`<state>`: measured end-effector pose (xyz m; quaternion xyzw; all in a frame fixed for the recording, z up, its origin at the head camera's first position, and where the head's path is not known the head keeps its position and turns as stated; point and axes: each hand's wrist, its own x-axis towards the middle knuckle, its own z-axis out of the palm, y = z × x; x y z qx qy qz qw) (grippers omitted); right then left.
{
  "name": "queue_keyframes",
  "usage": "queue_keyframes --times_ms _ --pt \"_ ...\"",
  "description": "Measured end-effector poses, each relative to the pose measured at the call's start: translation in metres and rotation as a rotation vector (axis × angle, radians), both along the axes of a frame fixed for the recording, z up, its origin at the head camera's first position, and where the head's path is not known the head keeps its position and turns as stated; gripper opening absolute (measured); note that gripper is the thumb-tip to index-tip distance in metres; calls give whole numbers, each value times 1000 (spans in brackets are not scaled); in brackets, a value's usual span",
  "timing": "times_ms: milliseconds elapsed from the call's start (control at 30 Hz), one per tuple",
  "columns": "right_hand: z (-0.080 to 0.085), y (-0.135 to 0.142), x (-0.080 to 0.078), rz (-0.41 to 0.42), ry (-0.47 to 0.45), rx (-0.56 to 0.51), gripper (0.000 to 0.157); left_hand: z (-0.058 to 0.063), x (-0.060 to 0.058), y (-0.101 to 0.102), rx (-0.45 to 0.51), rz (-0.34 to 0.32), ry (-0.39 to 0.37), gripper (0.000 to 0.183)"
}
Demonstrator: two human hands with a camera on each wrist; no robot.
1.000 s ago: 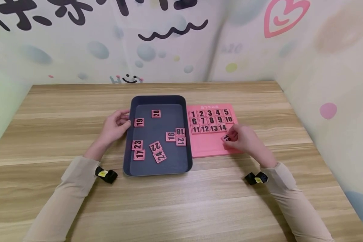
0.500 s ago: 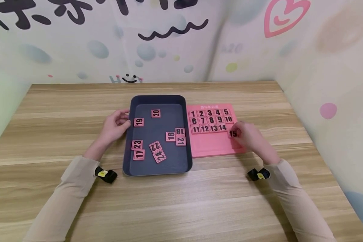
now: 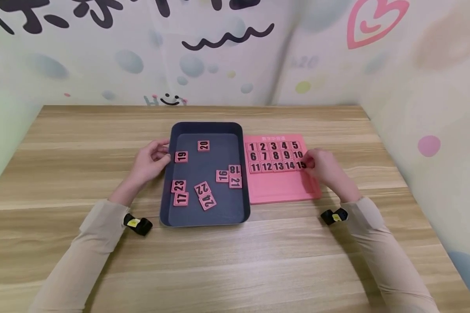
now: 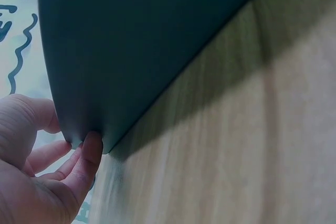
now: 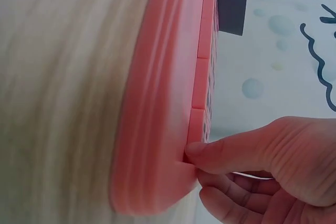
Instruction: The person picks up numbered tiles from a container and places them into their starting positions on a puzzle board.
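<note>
A dark blue-grey tray (image 3: 199, 167) lies on the table, holding several loose pink number tiles, among them 16 (image 3: 221, 175) and 20 (image 3: 203, 145). My left hand (image 3: 149, 161) holds the tray's left side, thumb and fingertips against its edge (image 4: 84, 124). Against the tray's right side lies a pink number board (image 3: 280, 187), with tiles 1 to 15 in three rows. My right hand (image 3: 326, 167) pinches tile 15 (image 3: 300, 165) at the right end of the third row; its thumb (image 5: 210, 153) touches that row's end in the right wrist view.
The wooden table (image 3: 235, 265) reaches to a patterned wall (image 3: 227, 65) at the back and another at the right. Black wrist cameras sit at the left cuff (image 3: 138, 224) and right cuff (image 3: 334, 216).
My right hand has carried tile 15 from the board's lower right up and into the end of the third row beside 14. The left hand has stayed at the tray.
</note>
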<state>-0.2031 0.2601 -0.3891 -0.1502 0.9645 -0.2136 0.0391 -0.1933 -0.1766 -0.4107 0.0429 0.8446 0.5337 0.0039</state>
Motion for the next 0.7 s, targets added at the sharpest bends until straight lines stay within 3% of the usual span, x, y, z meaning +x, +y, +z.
queue_keyframes --times_ms 533,700 --pt "2 1 0 0 0 1 19 -1 -2 1 20 -7 19 42" --pt "10 -12 2 26 -6 -77 23 -2 -2 1 16 -5 17 43"
